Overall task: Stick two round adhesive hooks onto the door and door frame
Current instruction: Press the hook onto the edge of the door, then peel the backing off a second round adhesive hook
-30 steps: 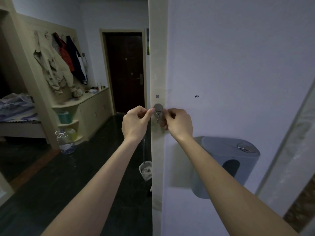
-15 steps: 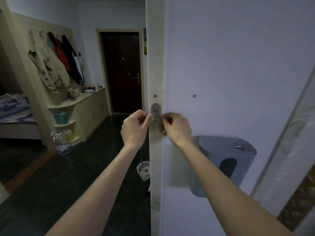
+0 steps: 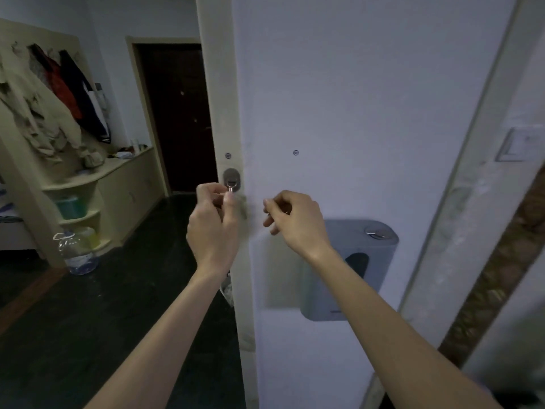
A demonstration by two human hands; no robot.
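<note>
- Dim hallway on one side of the frame (image 3: 219, 113), a pale door (image 3: 354, 113) on the other; I use the frame as my landmark.
- One round hook (image 3: 231, 178) sits on the frame, just below a small screw head (image 3: 227, 155).
- My left hand (image 3: 213, 222) is just below the hook, thumb and forefinger pinching its small metal prong.
- My right hand (image 3: 295, 219) hangs beside the frame, in front of the door and clear of it, fingers curled loosely together; I cannot tell whether it holds anything.
- I judge the step in hand is seating this hook: I would press the disc flat and firm with a fingertip rather than tug the prong, which could peel it.
- A grey box (image 3: 348, 270) is mounted on the door, further from the frame and lower than the hook; a second hook seems to lie on its top.
</note>
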